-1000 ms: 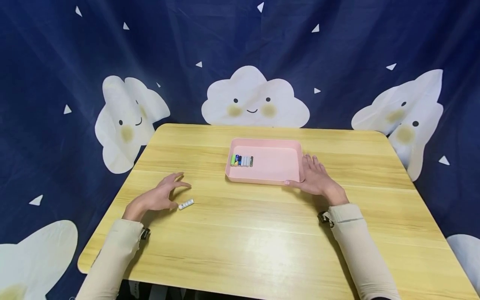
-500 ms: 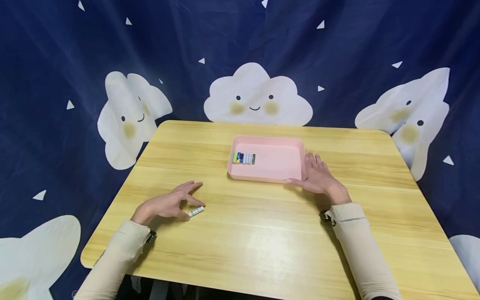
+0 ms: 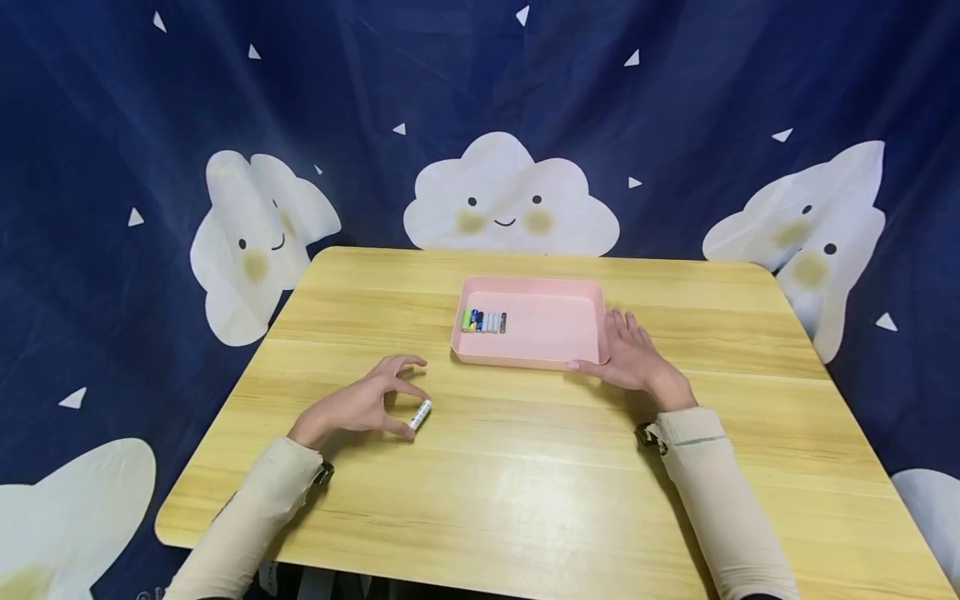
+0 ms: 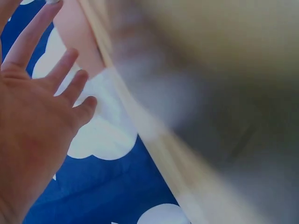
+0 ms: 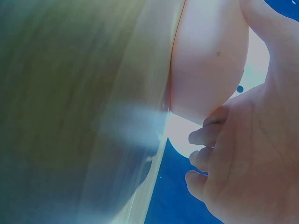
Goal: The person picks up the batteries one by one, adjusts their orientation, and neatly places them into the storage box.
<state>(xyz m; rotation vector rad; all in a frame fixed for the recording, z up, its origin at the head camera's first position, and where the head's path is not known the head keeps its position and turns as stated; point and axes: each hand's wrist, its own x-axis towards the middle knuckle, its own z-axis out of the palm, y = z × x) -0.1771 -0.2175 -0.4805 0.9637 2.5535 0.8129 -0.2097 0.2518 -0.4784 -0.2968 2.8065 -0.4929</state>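
Note:
Between thumb and index finger, my left hand [image 3: 367, 404] pinches a white battery [image 3: 421, 415] with small dark print, tilted over the table left of the middle. Its other fingers extend past the battery. The left wrist view catches just the battery's pale end [image 4: 52, 1] at the index fingertip. My right hand [image 3: 637, 358] rests against the near right corner of a pink tray [image 3: 551, 333], thumb along the front wall and fingers by the right wall. Inside the tray's left part, several batteries [image 3: 483, 322] lie side by side: green, blue, pale grey and dark.
The wooden table [image 3: 525, 492] has rounded corners, and its far edge runs close to a dark blue curtain [image 3: 360, 75] with white clouds. Both wrists wear dark straps. Bright glare lies on the tabletop near the front middle.
My left hand has moved right and slightly toward me, closing thumb and index finger on the white battery, which has moved right and turned steeper. The right hand and tray stay in place.

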